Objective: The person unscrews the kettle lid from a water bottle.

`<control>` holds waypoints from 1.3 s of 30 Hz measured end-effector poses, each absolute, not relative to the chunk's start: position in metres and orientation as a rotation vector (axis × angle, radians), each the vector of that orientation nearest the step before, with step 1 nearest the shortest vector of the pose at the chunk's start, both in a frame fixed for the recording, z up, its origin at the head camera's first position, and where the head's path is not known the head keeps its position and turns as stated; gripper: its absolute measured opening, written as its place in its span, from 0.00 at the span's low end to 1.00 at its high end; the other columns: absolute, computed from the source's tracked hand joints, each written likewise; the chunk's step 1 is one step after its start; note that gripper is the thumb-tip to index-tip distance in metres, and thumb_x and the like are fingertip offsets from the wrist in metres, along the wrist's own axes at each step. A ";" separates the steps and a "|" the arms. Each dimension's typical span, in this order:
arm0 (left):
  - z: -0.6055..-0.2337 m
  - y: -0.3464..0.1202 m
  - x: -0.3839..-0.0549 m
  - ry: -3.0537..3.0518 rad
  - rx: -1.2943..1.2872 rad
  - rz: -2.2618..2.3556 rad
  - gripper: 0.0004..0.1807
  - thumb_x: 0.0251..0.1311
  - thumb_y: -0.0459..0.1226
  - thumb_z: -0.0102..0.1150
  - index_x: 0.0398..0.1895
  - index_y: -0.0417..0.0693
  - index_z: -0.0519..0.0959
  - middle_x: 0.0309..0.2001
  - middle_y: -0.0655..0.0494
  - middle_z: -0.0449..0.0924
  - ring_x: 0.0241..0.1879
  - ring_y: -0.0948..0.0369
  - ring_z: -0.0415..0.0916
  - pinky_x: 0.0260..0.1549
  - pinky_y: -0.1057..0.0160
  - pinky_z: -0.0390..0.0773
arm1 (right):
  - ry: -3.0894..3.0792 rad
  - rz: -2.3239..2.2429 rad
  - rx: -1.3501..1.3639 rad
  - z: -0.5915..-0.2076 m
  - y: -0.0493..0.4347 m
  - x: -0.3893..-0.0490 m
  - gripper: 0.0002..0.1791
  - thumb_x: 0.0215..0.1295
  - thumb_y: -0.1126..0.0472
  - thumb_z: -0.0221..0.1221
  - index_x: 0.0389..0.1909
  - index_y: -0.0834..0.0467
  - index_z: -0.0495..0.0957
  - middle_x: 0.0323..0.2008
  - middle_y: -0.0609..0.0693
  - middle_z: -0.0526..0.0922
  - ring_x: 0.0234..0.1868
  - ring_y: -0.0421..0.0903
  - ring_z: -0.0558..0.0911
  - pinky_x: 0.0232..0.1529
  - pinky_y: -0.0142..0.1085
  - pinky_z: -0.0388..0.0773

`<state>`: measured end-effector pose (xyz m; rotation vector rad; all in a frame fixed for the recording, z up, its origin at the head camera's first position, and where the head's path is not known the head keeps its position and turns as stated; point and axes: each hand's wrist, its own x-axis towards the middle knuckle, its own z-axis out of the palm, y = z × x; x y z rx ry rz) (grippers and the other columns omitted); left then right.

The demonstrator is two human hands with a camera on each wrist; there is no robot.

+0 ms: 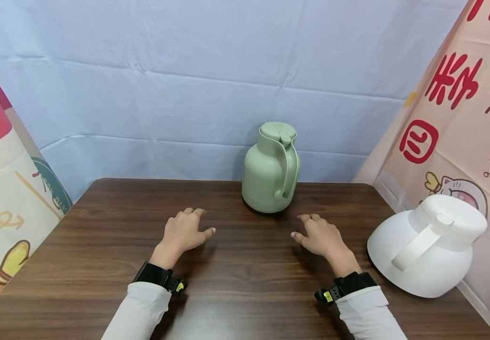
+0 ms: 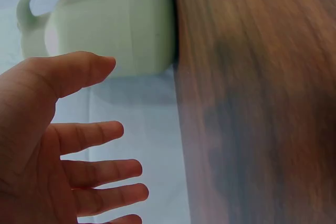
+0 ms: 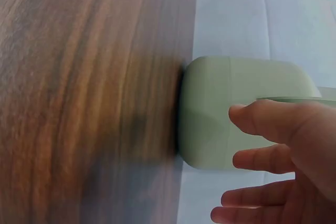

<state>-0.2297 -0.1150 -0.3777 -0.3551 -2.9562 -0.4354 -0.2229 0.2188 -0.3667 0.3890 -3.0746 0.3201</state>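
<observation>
A green thermos jug stands upright near the back edge of the table, its handle turned toward the front right. My left hand hovers above the table to the front left of it, fingers spread and holding nothing. On the other side, my right hand is in the air to the front right of the jug, also bare, with its fingers extended. Both wrist views show the green jug beyond the fingers, apart from them. A white thermos jug stands at the table's right side, to the right of my right hand.
The brown wooden table lies beneath both hands. A pale blue cloth hangs behind it. Printed cloths hang at the left and at the right, the right one close behind the white jug.
</observation>
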 end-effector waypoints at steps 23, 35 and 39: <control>-0.369 -0.076 -0.229 -2.928 -0.522 -0.490 0.32 0.55 0.54 0.61 0.59 0.47 0.73 0.53 0.45 0.73 0.44 0.48 0.74 0.39 0.46 0.73 | -2.948 0.161 0.359 -0.342 0.234 -0.192 0.31 0.62 0.51 0.60 0.61 0.65 0.67 0.57 0.74 0.64 0.50 0.71 0.70 0.39 0.61 0.68; -0.371 -0.056 -0.227 -2.954 -0.574 -0.536 0.32 0.55 0.54 0.60 0.60 0.49 0.72 0.53 0.46 0.73 0.45 0.48 0.74 0.40 0.47 0.73 | -2.933 0.165 0.338 -0.337 0.249 -0.179 0.32 0.60 0.52 0.61 0.60 0.68 0.67 0.57 0.76 0.62 0.51 0.73 0.68 0.38 0.62 0.68; -0.373 -0.051 -0.226 -2.956 -0.590 -0.558 0.31 0.55 0.54 0.60 0.59 0.48 0.72 0.52 0.47 0.74 0.44 0.49 0.75 0.38 0.48 0.74 | -2.919 0.159 0.307 -0.334 0.255 -0.173 0.32 0.60 0.52 0.61 0.59 0.69 0.67 0.57 0.76 0.62 0.51 0.74 0.67 0.38 0.63 0.68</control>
